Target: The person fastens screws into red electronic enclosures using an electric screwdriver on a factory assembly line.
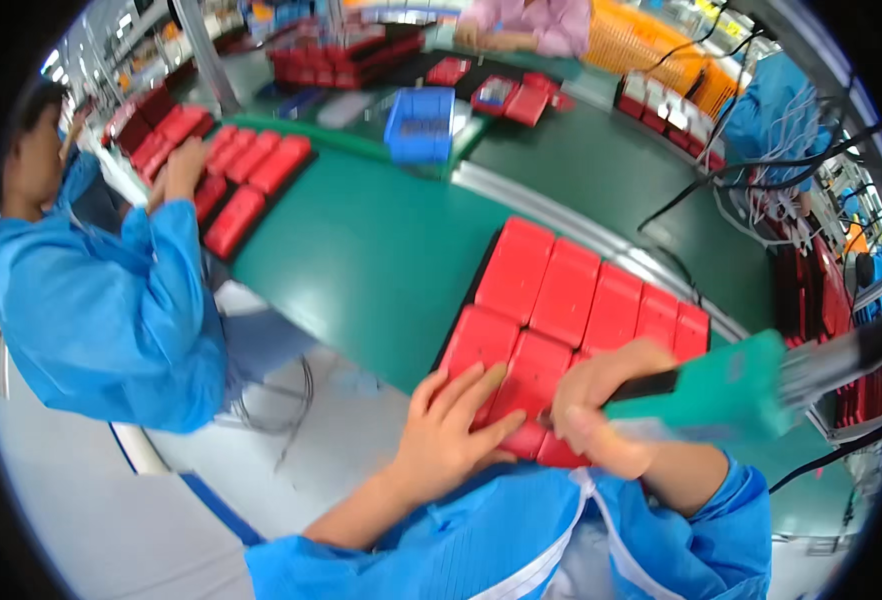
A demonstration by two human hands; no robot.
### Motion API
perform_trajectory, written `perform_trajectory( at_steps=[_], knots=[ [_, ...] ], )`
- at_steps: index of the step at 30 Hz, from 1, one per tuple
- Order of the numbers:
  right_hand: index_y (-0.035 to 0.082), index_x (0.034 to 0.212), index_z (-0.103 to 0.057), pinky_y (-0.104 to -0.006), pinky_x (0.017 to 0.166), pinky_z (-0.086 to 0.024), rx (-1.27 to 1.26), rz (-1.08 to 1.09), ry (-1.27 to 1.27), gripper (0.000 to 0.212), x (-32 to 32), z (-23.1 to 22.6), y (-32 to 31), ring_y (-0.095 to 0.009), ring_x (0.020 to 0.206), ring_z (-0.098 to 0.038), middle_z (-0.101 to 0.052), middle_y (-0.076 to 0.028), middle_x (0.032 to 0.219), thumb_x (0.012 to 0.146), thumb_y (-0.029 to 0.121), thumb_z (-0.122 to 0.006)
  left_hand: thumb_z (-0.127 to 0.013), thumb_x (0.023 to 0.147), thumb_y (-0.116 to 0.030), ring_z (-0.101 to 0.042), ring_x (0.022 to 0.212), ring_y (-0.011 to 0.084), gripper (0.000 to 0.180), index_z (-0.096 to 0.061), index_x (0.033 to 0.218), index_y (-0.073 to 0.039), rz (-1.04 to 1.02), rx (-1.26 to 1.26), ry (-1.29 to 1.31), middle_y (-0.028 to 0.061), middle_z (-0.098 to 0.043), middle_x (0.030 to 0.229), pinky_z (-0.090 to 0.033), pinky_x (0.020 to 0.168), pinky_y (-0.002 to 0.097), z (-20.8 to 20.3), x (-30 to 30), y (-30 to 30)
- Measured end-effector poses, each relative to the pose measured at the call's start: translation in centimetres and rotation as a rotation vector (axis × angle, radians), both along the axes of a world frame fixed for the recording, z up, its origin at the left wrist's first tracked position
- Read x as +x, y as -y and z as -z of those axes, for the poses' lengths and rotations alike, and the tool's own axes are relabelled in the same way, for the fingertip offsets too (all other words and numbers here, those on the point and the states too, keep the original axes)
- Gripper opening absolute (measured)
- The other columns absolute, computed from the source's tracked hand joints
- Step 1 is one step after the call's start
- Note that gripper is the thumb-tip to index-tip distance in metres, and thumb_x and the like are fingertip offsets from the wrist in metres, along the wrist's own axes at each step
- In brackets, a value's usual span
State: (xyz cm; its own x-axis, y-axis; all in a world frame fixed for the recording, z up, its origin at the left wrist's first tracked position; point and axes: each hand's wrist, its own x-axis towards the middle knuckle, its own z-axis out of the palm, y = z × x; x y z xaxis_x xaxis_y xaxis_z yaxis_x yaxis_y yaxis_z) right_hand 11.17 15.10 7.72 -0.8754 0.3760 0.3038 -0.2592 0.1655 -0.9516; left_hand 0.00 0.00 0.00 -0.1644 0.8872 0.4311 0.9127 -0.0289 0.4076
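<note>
Several red plastic housings lie in rows on a dark tray in front of me. My left hand rests on the near-left housings with its fingers spread, holding nothing. In my right hand is a green electric screwdriver, its body slanting up to the right. The tool's tip points at the near housings, close to my left fingers. Blur and my fingers hide whether the tip touches a screw.
A co-worker in a blue smock handles red housings at the left. Past the green bench stands a blue bin of small parts. A metal rail crosses behind my tray. Black cables hang at the right.
</note>
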Motion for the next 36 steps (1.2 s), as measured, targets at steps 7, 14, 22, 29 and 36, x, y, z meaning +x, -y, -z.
perform_trajectory(
  at_steps=[7,14,22,29,36],
  knots=[
    [0.004,0.065,-0.052,-0.0215,0.045,-0.041,-0.103,-0.126,-0.007,0.012,3.7,-3.3,-2.7,-0.009,0.05,-0.054,-0.056,-0.003,0.059,0.069,0.009,-0.062,-0.064,0.068,-0.035,-0.048,0.102,0.0233,0.039,-0.057,0.102,-0.017,0.007,0.053,-0.139,0.0127,-0.049,0.113,-0.033,0.088,0.0369,-2.0,1.0,-0.9],
    [0.006,0.093,-0.037,-0.0281,0.037,-0.037,-0.597,-0.078,-0.822,0.017,9.6,-5.5,-10.3,-0.013,0.036,-0.04,-0.039,-0.004,0.052,0.077,0.007,-0.043,-0.054,0.079,-0.032,-0.054,0.085,0.0171,0.029,-0.057,0.097,-0.009,-0.104,0.31,0.274,0.0102,-0.057,0.096,-0.041,0.074,0.0304,-1.5,-2.8,-1.4],
    [0.004,0.093,-0.039,-0.0214,0.041,-0.036,-0.997,-0.351,-1.167,0.01,14.4,-2.2,-17.9,-0.007,0.041,-0.039,-0.037,0.0,0.053,0.085,0.01,-0.039,-0.055,0.077,-0.01,-0.055,0.089,0.0263,0.026,-0.052,0.101,0.001,-0.304,0.381,0.232,0.0145,-0.057,0.097,-0.042,0.08,0.0313,-4.6,-17.8,-15.4],
    [0.001,0.101,-0.04,-0.0235,0.039,-0.032,-0.901,-0.207,-1.126,0.019,14.6,-0.2,-19.3,-0.009,0.04,-0.038,-0.039,-0.003,0.057,0.085,0.011,-0.037,-0.062,0.069,-0.022,-0.051,0.097,0.0334,0.044,-0.052,0.107,-0.003,-0.287,-0.396,-0.201,0.0194,-0.054,0.104,-0.041,0.084,0.0382,-3.7,-30.1,-25.2],
    [0.001,0.101,-0.04,-0.0246,0.04,-0.033,-0.911,-0.095,-1.111,0.021,15.6,0.0,-20.2,-0.01,0.04,-0.04,-0.041,-0.003,0.058,0.085,0.011,-0.034,-0.064,0.062,-0.022,-0.056,0.09,0.028,0.04,-0.058,0.099,-0.008,-0.196,-0.761,-0.156,0.0143,-0.059,0.096,-0.044,0.079,0.0348,-4.1,-30.8,-28.3]
  ],
)
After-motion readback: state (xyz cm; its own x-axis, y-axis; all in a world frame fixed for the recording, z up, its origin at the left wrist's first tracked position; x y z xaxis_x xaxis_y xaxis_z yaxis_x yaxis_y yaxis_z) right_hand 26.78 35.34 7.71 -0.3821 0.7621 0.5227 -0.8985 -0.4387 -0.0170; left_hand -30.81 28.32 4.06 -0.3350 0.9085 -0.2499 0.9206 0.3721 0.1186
